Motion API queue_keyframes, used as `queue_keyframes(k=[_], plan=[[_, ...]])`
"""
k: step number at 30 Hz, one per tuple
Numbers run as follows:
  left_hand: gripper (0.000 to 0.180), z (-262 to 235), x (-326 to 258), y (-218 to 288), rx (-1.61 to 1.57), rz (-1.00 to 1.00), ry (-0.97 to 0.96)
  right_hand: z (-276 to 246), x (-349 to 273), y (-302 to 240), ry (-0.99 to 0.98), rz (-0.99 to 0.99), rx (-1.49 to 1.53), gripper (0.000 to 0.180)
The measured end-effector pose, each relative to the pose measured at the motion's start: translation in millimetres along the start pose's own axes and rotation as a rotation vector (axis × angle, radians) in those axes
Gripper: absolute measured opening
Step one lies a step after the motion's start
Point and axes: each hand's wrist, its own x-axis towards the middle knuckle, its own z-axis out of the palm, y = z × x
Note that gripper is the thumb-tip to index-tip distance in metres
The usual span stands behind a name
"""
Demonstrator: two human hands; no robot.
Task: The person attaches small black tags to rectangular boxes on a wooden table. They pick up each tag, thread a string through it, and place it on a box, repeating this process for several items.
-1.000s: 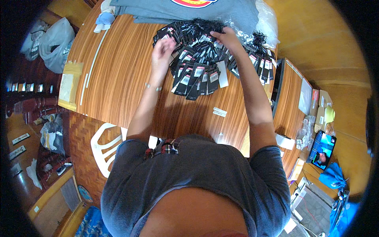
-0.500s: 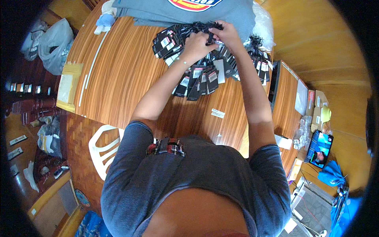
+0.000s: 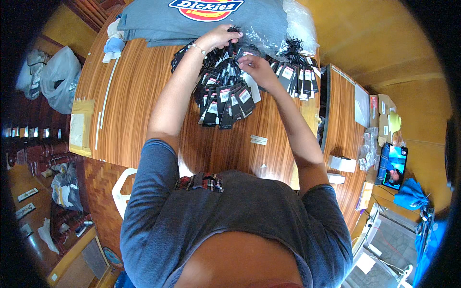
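Black hang tags (image 3: 224,94) with white and pink labels lie fanned on the wooden table in front of me. Their black strings (image 3: 234,30) are gathered at the top, and my left hand (image 3: 219,39) is closed round them, lifting the bunch. Just to the right, my right hand (image 3: 259,70) has its fingertips pinched together beside the upper ends of the tags. What lies between those fingertips is too small to make out. A pale blank tag (image 3: 253,88) hangs below that hand. Farther right sits a second bunch of hang tags (image 3: 301,79) with tangled strings.
A folded grey shirt (image 3: 153,21) with a printed emblem lies along the table's far side, next to clear plastic wrapping (image 3: 301,19). A blue and white cloth item (image 3: 113,46) rests at the far left. A lit screen (image 3: 392,165) stands at right; a white chair (image 3: 123,192) is at left.
My hands have come apart: the left has risen with the strings, while the right has moved down beside the tags. The whole view has also shifted slightly.
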Motion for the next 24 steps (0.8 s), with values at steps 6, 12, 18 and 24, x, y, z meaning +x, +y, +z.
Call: queue_keyframes(k=[6, 12, 18, 24], plan=[[0.023, -11.5, 9.0, -13.9, -0.269, 0.053, 0.180, 24.7, -20.3, -3.5, 0.136, -0.034, -0.002, 0.016], [0.020, -16.0, 27.9, -56.4, -0.115, 0.169, 0.083, 30.9, -75.6, -2.4, 0.145, 0.041, 0.047, 0.016], [0.023, -14.8, 14.0, -42.8, -0.506, 0.141, 0.078, 32.6, -157.2, 2.5, 0.119, 0.240, 0.072, 0.016], [0.032, -18.0, 7.2, -43.9, -0.589, 0.202, 0.086, 37.5, -234.5, 6.1, 0.089, 0.391, 0.063, 0.019]])
